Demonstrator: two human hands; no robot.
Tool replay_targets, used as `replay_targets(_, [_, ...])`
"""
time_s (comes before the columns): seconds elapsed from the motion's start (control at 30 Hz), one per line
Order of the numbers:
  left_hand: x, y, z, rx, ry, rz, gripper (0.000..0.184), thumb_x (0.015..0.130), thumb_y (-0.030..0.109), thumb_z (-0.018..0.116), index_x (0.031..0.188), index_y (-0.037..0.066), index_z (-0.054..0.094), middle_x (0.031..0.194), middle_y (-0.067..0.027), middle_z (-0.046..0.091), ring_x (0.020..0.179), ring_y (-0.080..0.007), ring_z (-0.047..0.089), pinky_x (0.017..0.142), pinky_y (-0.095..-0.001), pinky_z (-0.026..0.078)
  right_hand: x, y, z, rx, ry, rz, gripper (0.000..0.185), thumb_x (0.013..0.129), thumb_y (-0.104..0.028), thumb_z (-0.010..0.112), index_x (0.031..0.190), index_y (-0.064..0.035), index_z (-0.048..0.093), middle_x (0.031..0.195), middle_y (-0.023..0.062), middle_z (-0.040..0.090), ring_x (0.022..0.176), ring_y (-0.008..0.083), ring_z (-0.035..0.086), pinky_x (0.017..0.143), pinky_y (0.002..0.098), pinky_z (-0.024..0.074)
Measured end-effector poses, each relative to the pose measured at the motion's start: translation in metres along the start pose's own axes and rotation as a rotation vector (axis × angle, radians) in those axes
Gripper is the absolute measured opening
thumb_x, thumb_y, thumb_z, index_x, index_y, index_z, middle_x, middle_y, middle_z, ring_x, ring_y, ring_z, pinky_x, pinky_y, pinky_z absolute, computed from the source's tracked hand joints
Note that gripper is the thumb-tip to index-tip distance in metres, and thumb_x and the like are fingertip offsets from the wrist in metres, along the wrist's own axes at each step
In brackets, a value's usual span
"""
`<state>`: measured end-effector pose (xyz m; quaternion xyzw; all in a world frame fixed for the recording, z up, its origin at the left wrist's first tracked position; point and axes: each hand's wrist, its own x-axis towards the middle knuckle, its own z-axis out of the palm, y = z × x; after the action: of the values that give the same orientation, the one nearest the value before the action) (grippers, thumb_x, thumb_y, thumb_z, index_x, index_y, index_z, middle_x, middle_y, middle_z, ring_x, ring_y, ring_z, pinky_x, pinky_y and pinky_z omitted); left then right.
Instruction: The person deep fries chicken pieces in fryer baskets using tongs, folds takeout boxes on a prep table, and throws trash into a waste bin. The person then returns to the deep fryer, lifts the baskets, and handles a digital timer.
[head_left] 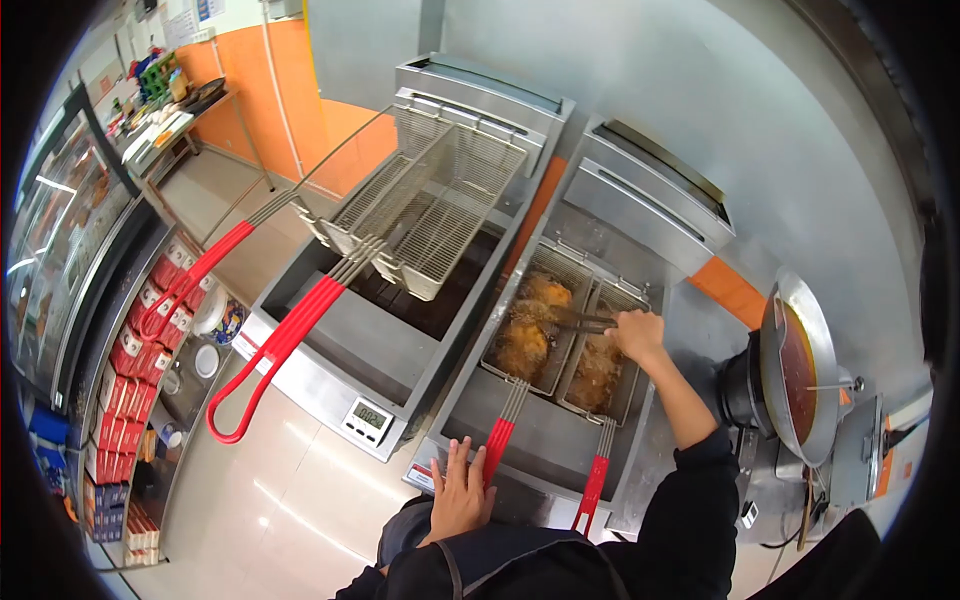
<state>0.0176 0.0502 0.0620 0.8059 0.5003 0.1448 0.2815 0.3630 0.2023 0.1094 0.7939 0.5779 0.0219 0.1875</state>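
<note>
My right hand (pixel 637 333) is closed around dark metal tongs (pixel 590 321), which reach into the left basket of the right-hand fryer. Golden battered pieces (pixel 523 346) sit in bubbling oil in that basket, near the tips of the tongs. Beside it, the right basket (pixel 600 372) also holds food in foaming oil. My left hand (pixel 462 497) lies with fingers spread on the front edge of the fryer, right next to a red basket handle (pixel 498 447). A second red handle (pixel 592 492) extends from the right basket.
Two wire baskets (pixel 450 215) with red handles hang raised over the left fryer (pixel 385 345), which has a small timer (pixel 368 421). A large wok (pixel 800 370) with reddish liquid stands at right. Shelves of red boxes (pixel 120 395) and a glass display case (pixel 65 250) line the left.
</note>
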Motion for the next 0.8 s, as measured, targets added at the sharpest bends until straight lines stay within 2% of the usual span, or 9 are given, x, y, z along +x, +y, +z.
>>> replay_targets(0.13, [0.012,0.007,-0.013,-0.005,-0.013,0.077,0.071,0.074,0.021,0.066,0.133,0.004,0.032,0.141,-0.0170,0.024,0.134,-0.0345,0.017,0.103,-0.0585,0.017,-0.055,0.039,-0.016,0.155,0.083,0.133,0.033,0.079,-0.043,0.060,0.094,-0.0140,0.065,0.086,0.0114,0.065,0.084,0.0302,0.063,0.068,0.0397,0.0490])
replay_targets(0.2, [0.021,0.007,-0.013,-0.062,-0.066,0.230,0.070,0.070,0.021,0.071,0.129,0.005,0.037,0.140,-0.0196,0.024,0.133,-0.0388,0.019,0.101,-0.0607,0.020,-0.074,0.057,-0.008,0.129,0.073,0.190,0.032,0.078,-0.042,0.061,0.095,-0.0161,0.065,0.084,0.0107,0.065,0.082,0.0298,0.064,0.068,0.0400,0.0485])
replay_targets(0.27, [0.035,0.018,-0.013,-0.044,-0.121,0.299,0.067,0.073,0.023,0.069,0.129,0.005,0.038,0.140,-0.0169,0.027,0.133,-0.0359,0.020,0.100,-0.0583,0.024,-0.089,0.070,0.003,0.051,0.086,0.253,0.031,0.076,-0.041,0.063,0.093,-0.0154,0.065,0.083,0.0096,0.065,0.082,0.0276,0.064,0.069,0.0399,0.0480])
replay_targets(0.33, [0.050,0.051,-0.003,-0.017,-0.153,0.702,0.059,0.078,0.022,0.064,0.129,0.005,0.040,0.140,-0.0124,0.031,0.135,-0.0297,0.020,0.102,-0.0522,0.024,-0.094,0.077,0.026,0.022,0.090,0.283,0.030,0.076,-0.040,0.063,0.092,-0.0149,0.065,0.082,0.0087,0.065,0.081,0.0265,0.064,0.069,0.0397,0.0478])
replay_targets(0.4, [0.053,0.085,0.036,-0.043,-0.252,1.000,0.053,0.086,0.030,0.053,0.130,0.005,0.039,0.140,-0.0085,0.033,0.135,-0.0235,0.021,0.105,-0.0454,0.022,-0.097,0.081,0.047,-0.013,0.090,0.288,0.029,0.076,-0.040,0.064,0.090,-0.0144,0.065,0.082,0.0078,0.064,0.081,0.0254,0.064,0.069,0.0395,0.0476])
replay_targets(0.5, [0.017,0.085,0.125,-0.117,-0.289,0.988,0.055,0.089,0.039,0.044,0.131,0.004,0.039,0.142,-0.0091,0.031,0.135,-0.0221,0.020,0.107,-0.0429,0.018,-0.097,0.079,0.069,-0.010,0.142,0.333,0.030,0.075,-0.040,0.065,0.088,-0.0127,0.064,0.083,0.0061,0.064,0.081,0.0240,0.063,0.068,0.0384,0.0471])
replay_targets(0.6, [0.006,0.078,0.123,-0.010,-0.291,0.959,0.059,0.089,0.044,0.041,0.131,0.001,0.039,0.143,-0.0097,0.029,0.136,-0.0219,0.018,0.108,-0.0421,0.016,-0.096,0.079,0.082,-0.011,0.180,0.327,0.025,0.076,-0.032,0.064,0.089,-0.0106,0.063,0.085,0.0063,0.063,0.083,0.0232,0.063,0.068,0.0383,0.0462])
replay_targets(0.7, [-0.001,0.064,0.122,0.037,-0.394,0.953,0.064,0.088,0.046,0.041,0.134,0.002,0.034,0.145,-0.0088,0.024,0.137,-0.0210,0.015,0.108,-0.0419,0.015,-0.090,0.075,0.090,-0.124,0.217,0.258,0.023,0.073,-0.014,0.060,0.095,-0.0077,0.061,0.083,0.0078,0.062,0.082,0.0222,0.061,0.070,0.0378,0.0446])
replay_targets(0.8, [-0.002,0.062,0.123,0.042,-0.425,0.936,0.068,0.087,0.048,0.041,0.136,0.003,0.030,0.146,-0.0086,0.022,0.137,-0.0216,0.014,0.109,-0.0418,0.014,-0.087,0.067,0.092,-0.168,0.330,0.243,0.023,0.075,-0.015,0.058,0.097,-0.0079,0.061,0.082,0.0070,0.061,0.079,0.0215,0.060,0.070,0.0376,0.0440])
